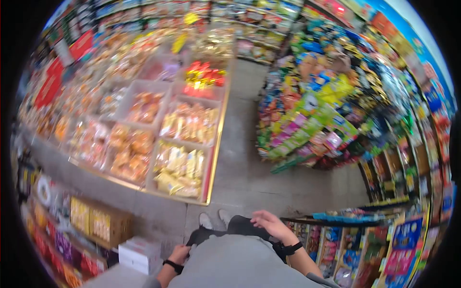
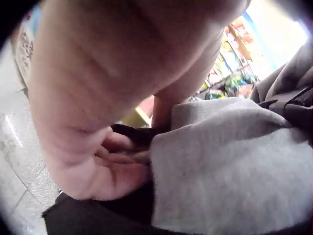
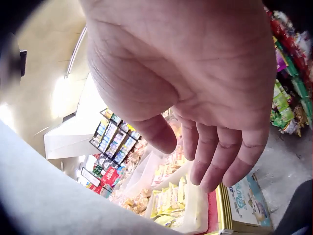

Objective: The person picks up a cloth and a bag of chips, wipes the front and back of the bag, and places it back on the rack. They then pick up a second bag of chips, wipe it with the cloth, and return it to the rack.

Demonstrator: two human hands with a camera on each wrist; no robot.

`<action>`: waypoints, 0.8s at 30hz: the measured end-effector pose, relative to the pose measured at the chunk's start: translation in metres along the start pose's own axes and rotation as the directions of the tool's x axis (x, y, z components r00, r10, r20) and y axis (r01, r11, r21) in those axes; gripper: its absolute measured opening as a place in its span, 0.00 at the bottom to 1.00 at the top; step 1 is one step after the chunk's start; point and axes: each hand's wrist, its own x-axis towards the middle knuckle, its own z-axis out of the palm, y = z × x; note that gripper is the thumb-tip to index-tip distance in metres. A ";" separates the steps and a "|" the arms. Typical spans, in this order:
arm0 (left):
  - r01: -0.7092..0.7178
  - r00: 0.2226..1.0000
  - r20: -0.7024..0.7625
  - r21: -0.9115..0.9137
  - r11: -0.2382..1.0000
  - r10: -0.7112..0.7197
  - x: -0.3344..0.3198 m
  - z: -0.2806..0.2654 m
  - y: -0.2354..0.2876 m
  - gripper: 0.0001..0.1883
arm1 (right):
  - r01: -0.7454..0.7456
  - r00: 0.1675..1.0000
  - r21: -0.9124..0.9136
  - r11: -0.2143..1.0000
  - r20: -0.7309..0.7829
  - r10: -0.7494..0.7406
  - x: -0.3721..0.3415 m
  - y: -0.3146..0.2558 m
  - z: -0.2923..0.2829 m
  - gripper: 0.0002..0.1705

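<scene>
In the head view my left hand (image 1: 180, 253) is low at the hip, beside the grey shirt (image 1: 235, 264) and black trousers (image 1: 201, 234). The left wrist view has its fingers (image 2: 117, 178) bent against the black cloth, their tips tucked behind the shirt's hem; I cannot tell whether they grip it. My right hand (image 1: 270, 224) is raised in front of the body, palm inward. Its fingers (image 3: 210, 166) hang relaxed with nothing in them. Beyond it in the right wrist view lies a clear bin of yellow-wrapped snacks (image 3: 168, 198).
A gold-edged display (image 1: 216, 158) of wrapped snacks in clear bins is ahead on the left. A heap of bright snack bags (image 1: 317, 105) stands to the right, a grey-floored aisle (image 1: 237, 120) between them. Cartons (image 1: 98, 221) and a white box (image 1: 139, 254) sit at lower left; shelves (image 1: 345, 249) at lower right.
</scene>
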 end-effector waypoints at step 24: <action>0.053 0.954 0.294 -0.363 0.930 0.060 0.089 0.155 0.161 0.06 | -0.045 0.996 0.172 0.984 -0.063 0.057 0.106 -0.012 -0.210 0.17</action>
